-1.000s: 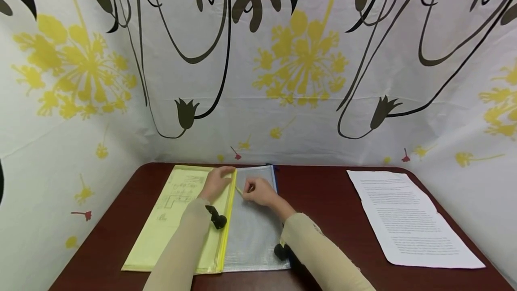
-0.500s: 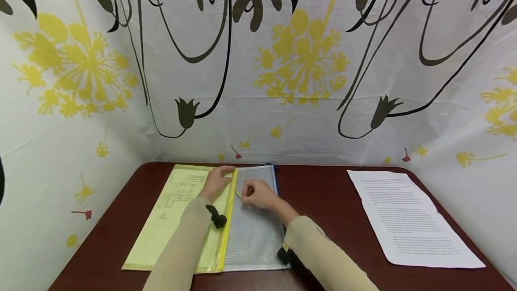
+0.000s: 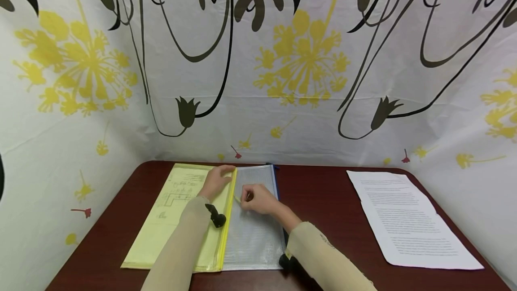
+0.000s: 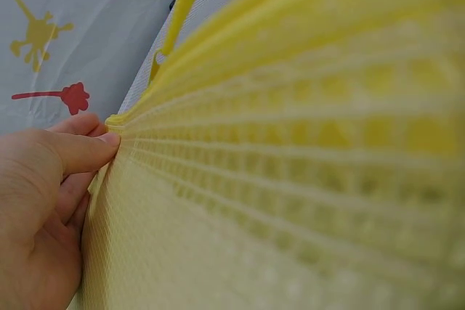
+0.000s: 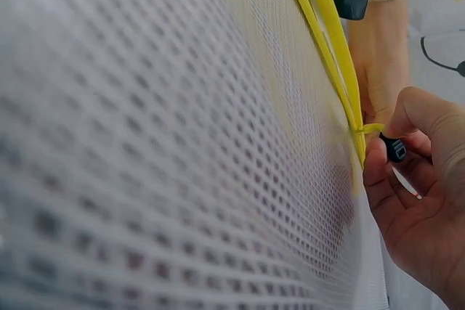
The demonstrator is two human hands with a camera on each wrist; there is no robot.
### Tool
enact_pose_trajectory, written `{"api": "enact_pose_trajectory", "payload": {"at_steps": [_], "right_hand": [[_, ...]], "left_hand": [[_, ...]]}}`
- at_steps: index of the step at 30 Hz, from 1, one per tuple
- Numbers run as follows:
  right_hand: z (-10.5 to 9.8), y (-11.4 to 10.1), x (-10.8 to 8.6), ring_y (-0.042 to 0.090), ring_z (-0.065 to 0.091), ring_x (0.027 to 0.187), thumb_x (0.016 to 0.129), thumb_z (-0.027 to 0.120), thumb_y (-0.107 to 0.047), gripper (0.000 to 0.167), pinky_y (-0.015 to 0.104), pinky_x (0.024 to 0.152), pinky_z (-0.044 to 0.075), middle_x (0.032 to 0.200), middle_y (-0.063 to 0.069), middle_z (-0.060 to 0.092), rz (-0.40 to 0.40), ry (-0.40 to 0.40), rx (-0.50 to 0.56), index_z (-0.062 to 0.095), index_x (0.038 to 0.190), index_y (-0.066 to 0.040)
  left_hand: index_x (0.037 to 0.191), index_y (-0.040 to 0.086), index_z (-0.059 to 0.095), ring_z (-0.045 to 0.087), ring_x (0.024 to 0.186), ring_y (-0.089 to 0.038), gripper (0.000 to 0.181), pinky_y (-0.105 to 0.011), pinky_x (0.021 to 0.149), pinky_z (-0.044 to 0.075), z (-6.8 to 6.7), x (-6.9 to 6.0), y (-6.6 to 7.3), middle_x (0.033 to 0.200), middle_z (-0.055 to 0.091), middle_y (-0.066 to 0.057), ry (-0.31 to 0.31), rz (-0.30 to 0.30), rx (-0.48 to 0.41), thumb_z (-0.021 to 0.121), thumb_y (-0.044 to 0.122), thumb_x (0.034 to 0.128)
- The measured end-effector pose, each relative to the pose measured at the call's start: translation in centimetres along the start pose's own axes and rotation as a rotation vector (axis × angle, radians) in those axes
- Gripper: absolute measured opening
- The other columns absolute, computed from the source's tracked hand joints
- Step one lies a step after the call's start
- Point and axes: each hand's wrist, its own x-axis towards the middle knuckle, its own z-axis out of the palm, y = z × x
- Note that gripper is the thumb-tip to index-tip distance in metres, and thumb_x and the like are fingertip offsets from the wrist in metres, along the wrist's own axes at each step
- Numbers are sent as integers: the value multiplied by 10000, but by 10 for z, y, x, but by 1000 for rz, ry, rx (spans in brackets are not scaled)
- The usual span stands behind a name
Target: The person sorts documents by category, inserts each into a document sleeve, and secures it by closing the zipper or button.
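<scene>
A yellow mesh zip pouch [image 3: 149, 232] with a printed sheet inside lies on the table, its zipper edge overlapping a clear mesh pouch [image 3: 254, 241] with a blue edge. My left hand [image 3: 215, 183] pinches the top corner of the yellow pouch by the zipper; in the left wrist view the thumb and fingers [image 4: 94, 143] grip that corner. My right hand [image 3: 258, 199] is over the clear pouch, and in the right wrist view its thumb and finger pinch the black-tipped zipper pull [image 5: 394, 148], whose yellow cord [image 5: 372, 128] reaches the zipper.
White printed sheets [image 3: 408, 219] lie at the right of the dark red table [image 3: 323, 201]. A patterned white curtain [image 3: 258, 134] surrounds the table's back and sides. Small black devices [image 3: 218, 220] are strapped at both wrists.
My right hand has moved a little toward the front along the zipper, with the pull still pinched. My left hand keeps its place at the top corner.
</scene>
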Motion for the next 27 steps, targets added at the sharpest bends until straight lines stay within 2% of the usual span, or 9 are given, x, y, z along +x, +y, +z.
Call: {"api": "enact_pose_trajectory", "payload": {"at_steps": [8, 15, 22, 27], "right_hand": [[2, -2, -9, 35, 527, 654, 791, 682, 4, 148, 179, 594, 446, 750, -52, 601, -21, -42, 2, 600, 757, -114], [6, -6, -17, 37, 503, 637, 744, 684, 23, 173, 173, 578, 422, 745, -13, 594, -20, -61, 4, 590, 735, -122], [8, -12, -24, 28, 500, 646, 755, 686, 15, 178, 167, 590, 418, 752, -59, 585, -19, -83, 10, 592, 738, -135], [10, -13, -30, 12, 495, 654, 738, 680, 31, 199, 157, 597, 419, 767, -36, 603, -36, -87, 33, 586, 729, -143]], "left_hand": [[1330, 47, 616, 533, 1334, -320, 413, -476, 1154, 408, -1, 1, -1, 1384, 618, -134, -10, -15, -7, 633, 1, 920], [1335, 55, 614, 531, 1337, -317, 416, -480, 1148, 415, 0, 2, -4, 1393, 611, -127, -14, -18, -28, 629, 6, 922], [1337, 52, 610, 532, 1335, -322, 422, -482, 1145, 418, 0, 1, -2, 1395, 609, -130, -9, -10, -14, 627, 1, 919], [1335, 64, 613, 530, 1336, -321, 415, -485, 1134, 432, 1, 0, -2, 1396, 609, -123, -8, -21, -22, 624, 5, 924]]}}
